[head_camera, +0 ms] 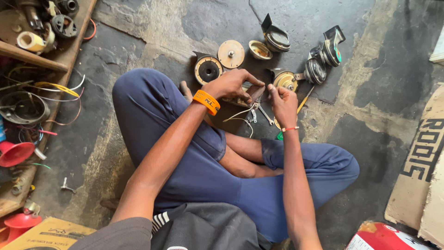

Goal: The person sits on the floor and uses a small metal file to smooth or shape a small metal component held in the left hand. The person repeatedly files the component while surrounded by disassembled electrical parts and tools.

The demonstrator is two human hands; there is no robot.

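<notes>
You sit cross-legged on the cracked grey floor. Far to your left, a wooden shelf holds coiled wires and round metal bits, with a red funnel lower down.

Your left hand, with an orange wristband, curls its fingers over the top of a small dark metal part and presses it in place. The part sits just above the floor, in front of your knees. It looks hard and stiff, and light enough for 1 hand. Its edges may be thin and sharp, so hold it by the flat sides. Thin pale wires hang from it. They look soft and bendy and could snap if you tug them.

Your right hand is bunched up, with its fingertips pinched at the right edge of the same part. You cannot tell if it pinches a tiny screw or just the part.

Beyond your hands lie round horn pieces: a tan flat disc, a black-centred round shell, and a brass-coloured cup. More dark, ribbed, shiny round horns sit to the right. A slim yellow-handled screwdriver lies beside your right hand.
</notes>
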